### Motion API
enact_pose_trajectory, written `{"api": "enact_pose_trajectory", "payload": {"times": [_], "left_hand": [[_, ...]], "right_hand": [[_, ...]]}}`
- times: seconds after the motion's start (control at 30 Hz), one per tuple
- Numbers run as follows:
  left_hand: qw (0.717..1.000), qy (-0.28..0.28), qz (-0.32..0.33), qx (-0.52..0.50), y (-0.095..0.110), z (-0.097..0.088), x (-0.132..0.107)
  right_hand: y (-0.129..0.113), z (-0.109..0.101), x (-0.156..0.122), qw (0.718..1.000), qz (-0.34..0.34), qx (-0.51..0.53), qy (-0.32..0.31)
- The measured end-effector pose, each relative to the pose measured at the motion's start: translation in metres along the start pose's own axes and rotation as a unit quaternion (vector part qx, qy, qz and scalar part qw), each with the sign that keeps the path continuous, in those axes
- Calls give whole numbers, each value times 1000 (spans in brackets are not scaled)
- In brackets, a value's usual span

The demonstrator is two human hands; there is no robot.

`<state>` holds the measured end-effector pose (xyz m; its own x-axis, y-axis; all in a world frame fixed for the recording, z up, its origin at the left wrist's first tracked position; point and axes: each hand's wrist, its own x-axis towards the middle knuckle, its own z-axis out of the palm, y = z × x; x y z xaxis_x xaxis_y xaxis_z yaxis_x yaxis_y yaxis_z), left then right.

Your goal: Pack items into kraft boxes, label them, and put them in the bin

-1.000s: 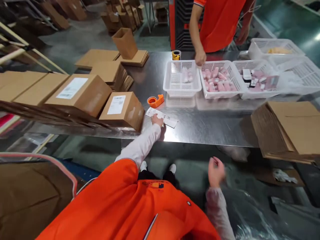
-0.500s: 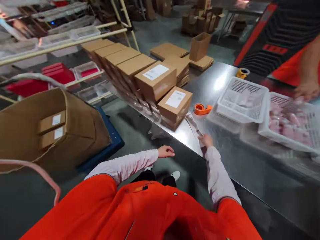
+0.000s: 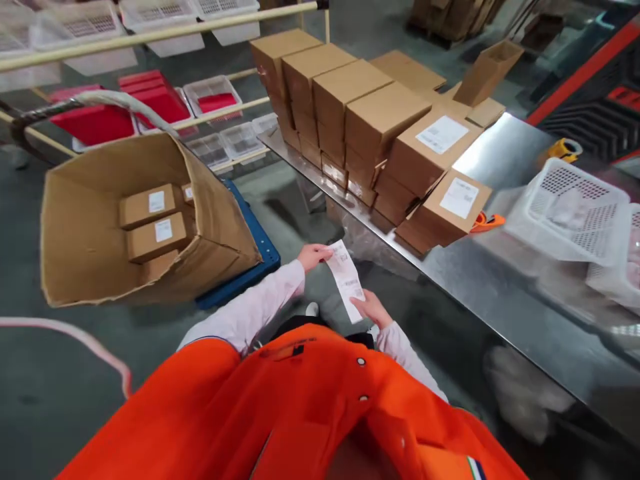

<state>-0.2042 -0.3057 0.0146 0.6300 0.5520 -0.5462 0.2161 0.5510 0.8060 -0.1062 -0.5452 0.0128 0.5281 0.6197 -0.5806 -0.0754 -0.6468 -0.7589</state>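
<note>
The person in the orange vest is standing at the edge of the metal table (image 3: 500, 287) and holding a paper slip (image 3: 347, 279) out in front of the body, over the floor and just short of the table edge. The left hand (image 3: 314, 255) is pinching the slip's upper end, with the fingers closed narrowly on the paper. The right hand (image 3: 373, 308) is gripping the lower end, thumb on top and fingers curled beneath. The slip is hanging stretched between the two hands, printed side up and tilted a little.

To the left, a big open cardboard box (image 3: 85, 227) is lying tipped on a blue cart (image 3: 250, 267), and two small labelled boxes (image 3: 150, 207) are sitting inside it, one just beside the other. Behind it, red bins (image 3: 95, 120) are resting on a low rack.

On the table, a row of stacked brown boxes (image 3: 370, 113) is running away from the viewer. The nearest box (image 3: 453, 207), with a white label on top, is leaning at the end of the row. An orange tape dispenser (image 3: 487, 221) is peeking out just behind that box. Farther right, a white plastic basket (image 3: 565, 213) is sitting on the steel, and a yellow tape roll (image 3: 564, 148) is lying beyond it.
</note>
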Motion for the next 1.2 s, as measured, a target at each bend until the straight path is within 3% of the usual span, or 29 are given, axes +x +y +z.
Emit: {"api": "enact_pose_trajectory", "payload": {"times": [0.07, 0.13, 0.23, 0.37, 0.47, 0.67, 0.87, 0.97, 1.03, 1.2], "left_hand": [[996, 8, 60, 63, 29, -29, 7], [988, 1, 115, 107, 58, -45, 14], [966, -24, 187, 176, 93, -49, 26], [917, -64, 257, 299, 121, -44, 48], [901, -83, 262, 334, 134, -46, 67], [895, -130, 220, 365, 153, -68, 96], [926, -161, 212, 266, 172, -103, 84], [950, -210, 155, 174, 192, -111, 69], [957, -224, 117, 143, 207, -113, 67], [930, -303, 89, 188, 236, -120, 96]], "right_hand": [[-17, 35, 30, 999, 5, 38, 18], [-35, 63, 61, 996, 10, 73, 42], [-59, 92, 99, 993, -1, 95, 69], [-83, 108, 135, 992, -15, 97, 78], [-104, 105, 152, 994, -39, 73, 68], [-172, 84, 165, 951, -263, 67, 151], [-228, 85, 172, 955, -211, 188, 92], [-253, 81, 161, 963, -243, 92, 71], [-272, 73, 153, 961, -275, 7, 24], [-316, 53, 151, 968, -230, -88, -50]]}}
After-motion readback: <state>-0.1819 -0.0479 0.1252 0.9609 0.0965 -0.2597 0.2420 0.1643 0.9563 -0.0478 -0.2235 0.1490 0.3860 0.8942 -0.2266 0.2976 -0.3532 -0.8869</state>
